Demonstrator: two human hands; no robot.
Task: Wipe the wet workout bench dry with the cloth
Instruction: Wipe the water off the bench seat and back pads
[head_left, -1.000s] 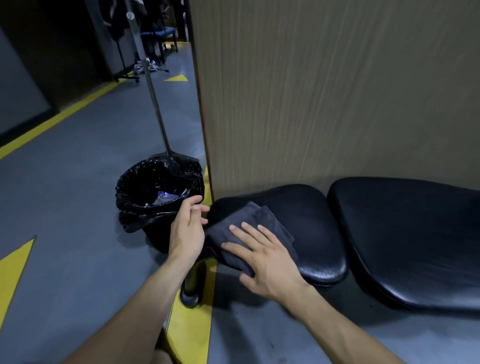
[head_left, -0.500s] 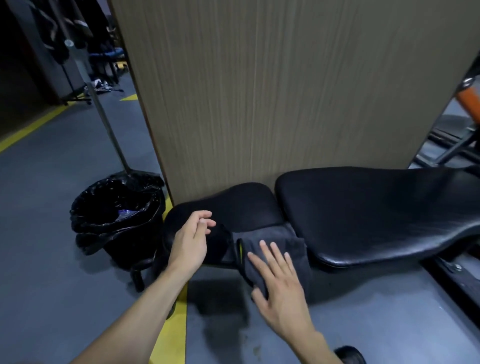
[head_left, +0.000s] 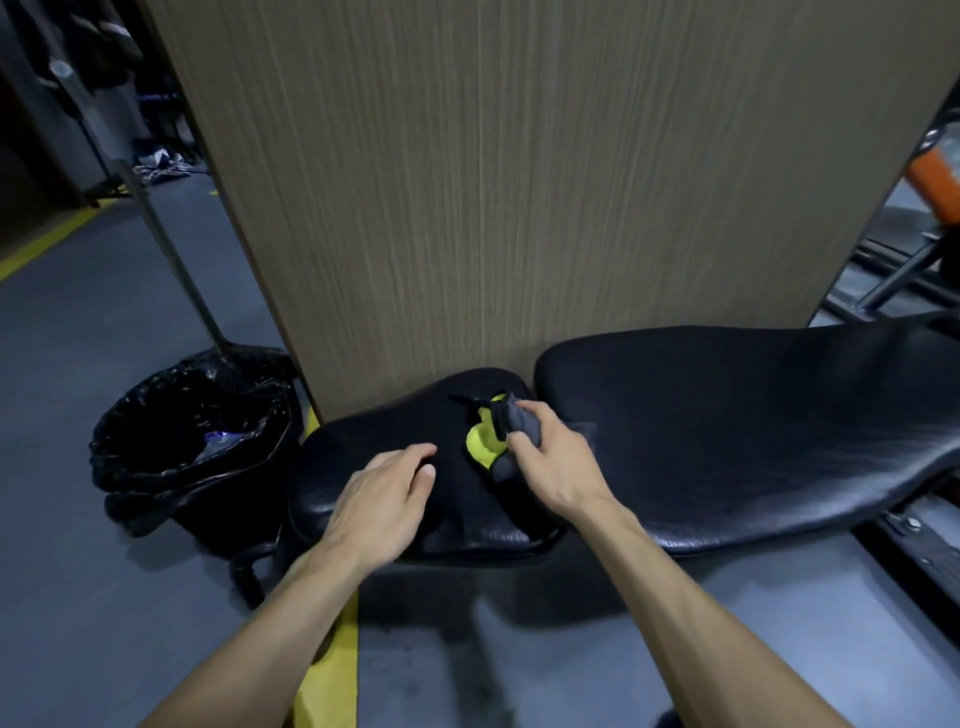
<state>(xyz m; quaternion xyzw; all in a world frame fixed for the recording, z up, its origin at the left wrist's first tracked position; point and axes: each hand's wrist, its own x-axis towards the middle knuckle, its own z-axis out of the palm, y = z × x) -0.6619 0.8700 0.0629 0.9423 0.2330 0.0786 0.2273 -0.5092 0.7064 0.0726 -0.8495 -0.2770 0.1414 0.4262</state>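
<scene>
The black padded workout bench stands low against a wooden panel, with a small seat pad (head_left: 363, 452) on the left and a long back pad (head_left: 737, 431) on the right. A grey cloth with a yellow-green inner side (head_left: 491, 439) is bunched up on the right part of the seat pad. My right hand (head_left: 553, 457) grips that cloth from the right, fingers closed around it. My left hand (head_left: 384, 499) rests flat on the seat pad just left of the cloth, holding nothing.
A wood-grain panel (head_left: 519, 182) rises right behind the bench. A bin with a black bag (head_left: 192, 441) stands on the grey floor at the left, a long metal handle (head_left: 171, 249) leaning from it. Yellow floor stripe (head_left: 332, 665) runs below. Gym machine frame (head_left: 914, 249) at far right.
My right hand went from pressing flat on the spread cloth at the seat's front edge to gripping it bunched farther back. My left hand came down onto the seat pad.
</scene>
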